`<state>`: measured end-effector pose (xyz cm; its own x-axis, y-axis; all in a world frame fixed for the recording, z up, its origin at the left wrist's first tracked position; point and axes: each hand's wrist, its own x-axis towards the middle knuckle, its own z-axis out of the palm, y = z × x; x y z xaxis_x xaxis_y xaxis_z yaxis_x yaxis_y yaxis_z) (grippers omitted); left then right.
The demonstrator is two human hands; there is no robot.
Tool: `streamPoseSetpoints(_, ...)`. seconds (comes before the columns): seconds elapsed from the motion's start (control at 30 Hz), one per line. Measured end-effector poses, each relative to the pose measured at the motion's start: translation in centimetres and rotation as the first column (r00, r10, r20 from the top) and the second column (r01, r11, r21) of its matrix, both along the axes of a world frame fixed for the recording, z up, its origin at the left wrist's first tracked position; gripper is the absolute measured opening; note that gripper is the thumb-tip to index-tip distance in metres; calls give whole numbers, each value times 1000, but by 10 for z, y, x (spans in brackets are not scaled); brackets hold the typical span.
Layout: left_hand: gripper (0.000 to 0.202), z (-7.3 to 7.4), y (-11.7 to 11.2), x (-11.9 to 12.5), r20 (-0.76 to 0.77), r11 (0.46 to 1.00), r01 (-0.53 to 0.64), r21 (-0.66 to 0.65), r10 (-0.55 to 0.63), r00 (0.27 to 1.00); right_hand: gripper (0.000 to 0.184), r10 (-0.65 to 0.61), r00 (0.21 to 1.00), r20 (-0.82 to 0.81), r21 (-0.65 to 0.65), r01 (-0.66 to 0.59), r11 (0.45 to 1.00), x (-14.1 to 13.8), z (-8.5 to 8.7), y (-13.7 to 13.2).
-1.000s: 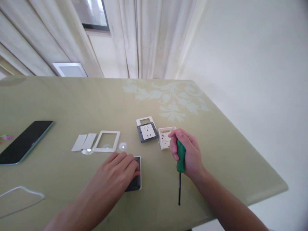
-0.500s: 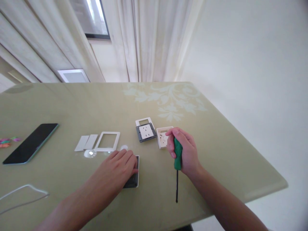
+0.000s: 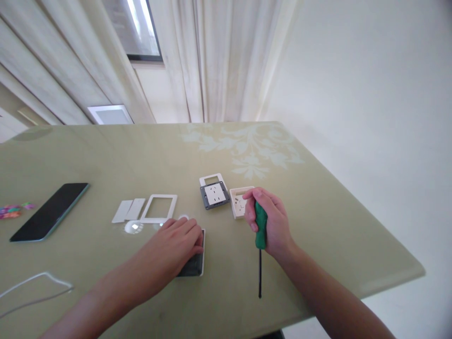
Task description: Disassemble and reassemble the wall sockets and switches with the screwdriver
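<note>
My right hand [image 3: 271,221] is wrapped round the green handle of a screwdriver [image 3: 261,226], whose dark shaft points down toward the table's near edge. My left hand [image 3: 181,240] bends its fingers over a wall switch [image 3: 193,267], a dark grey square piece with a white rim; the hand hides most of it and its fingertips. Farther back lies a socket [image 3: 215,194] with a white face and dark grey mount, overlapping a white cover frame [image 3: 209,178]. A white back box [image 3: 238,205] sits beside it, partly behind my right fingers.
Left of my hands lie a white square frame [image 3: 143,220] and two white switch rockers [image 3: 129,210]. A black-screened phone [image 3: 51,212], small colourful pieces [image 3: 10,212] and a white cable [image 3: 44,274] are farther left. The table's [image 3: 339,226] right edge slants past my right arm.
The view has shifted slightly, so things on the left appear a little farther right. Both hands keep their places on the switch and the screwdriver.
</note>
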<state>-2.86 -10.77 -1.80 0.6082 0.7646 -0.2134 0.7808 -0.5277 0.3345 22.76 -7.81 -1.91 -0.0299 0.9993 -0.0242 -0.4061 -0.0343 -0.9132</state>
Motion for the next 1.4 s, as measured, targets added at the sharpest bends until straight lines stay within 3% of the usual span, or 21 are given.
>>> streamPoseSetpoints(0.23,10,8,-2,2,-29,996,-15,-83,13,1000,33,0,1000,-14,-11,0,1000,1,-2,1)
streamPoseSetpoints(0.5,22,12,2,-13,191,979,21,-202,18,982,31,1,1000,-23,-15,-2,1000,1,-3,1)
streamPoseSetpoints(0.7,25,10,8,-21,238,977,-60,-207,110,965,30,-2,1000,-24,-6,2,1000,0,-3,1)
streamPoseSetpoints(0.83,16,11,10,-23,252,983,-49,-177,93,963,30,-5,1000,-23,-1,5,1000,0,-4,1)
streamPoseSetpoints(1.2,27,12,14,-21,221,949,-78,-305,150,964,30,-9,1000,-17,-10,9,1000,0,-4,1)
streamPoseSetpoints(1.4,26,10,18,-29,307,958,-65,-279,154,939,30,-18,1000,-13,0,18,1000,1,-4,1)
